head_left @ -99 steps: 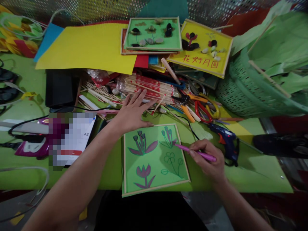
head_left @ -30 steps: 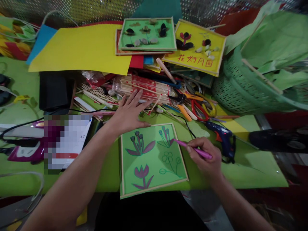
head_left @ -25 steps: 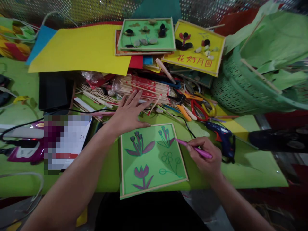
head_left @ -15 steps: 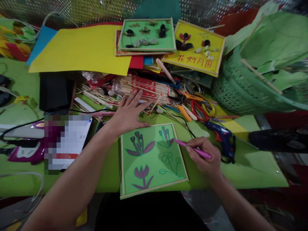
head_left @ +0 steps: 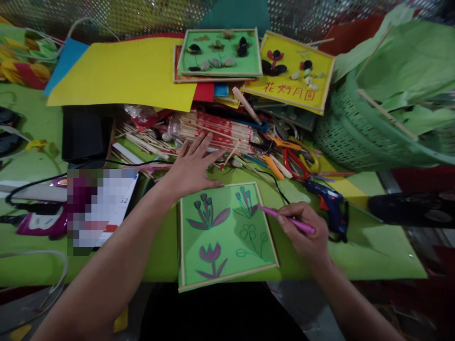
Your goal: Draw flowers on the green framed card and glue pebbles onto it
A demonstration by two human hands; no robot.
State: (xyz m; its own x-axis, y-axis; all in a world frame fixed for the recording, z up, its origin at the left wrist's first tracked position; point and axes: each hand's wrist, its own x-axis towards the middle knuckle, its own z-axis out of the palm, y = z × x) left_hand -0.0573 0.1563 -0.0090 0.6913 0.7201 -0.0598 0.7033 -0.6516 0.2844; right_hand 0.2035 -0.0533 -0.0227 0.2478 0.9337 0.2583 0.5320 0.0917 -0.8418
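A green card [head_left: 220, 248] framed with thin wooden sticks lies on the table before me, bearing several drawn flowers. Three of the drawings have purple colouring; the lower right flower [head_left: 248, 232] is only a green outline. In my right hand [head_left: 306, 229] is a pink marker pen [head_left: 293, 221], its tip touching the right leaf of the upper right flower [head_left: 245, 201]. My left hand [head_left: 195, 166] rests with fingers spread at the card's top edge, its fingertips near a bundle of wooden sticks [head_left: 216, 130].
A blue glue gun [head_left: 332, 206] and red-handled pliers [head_left: 295, 163] lie to the right, by a green basket [head_left: 350, 125]. Finished-looking framed pictures [head_left: 220, 52] and yellow card [head_left: 124, 71] lie at the back. A phone [head_left: 106, 208] is on the left; a black cable crosses behind the card.
The whole view has shifted very slightly. Both hands hold nearly the same places, with the pen tip still at the upper right flower's leaf.
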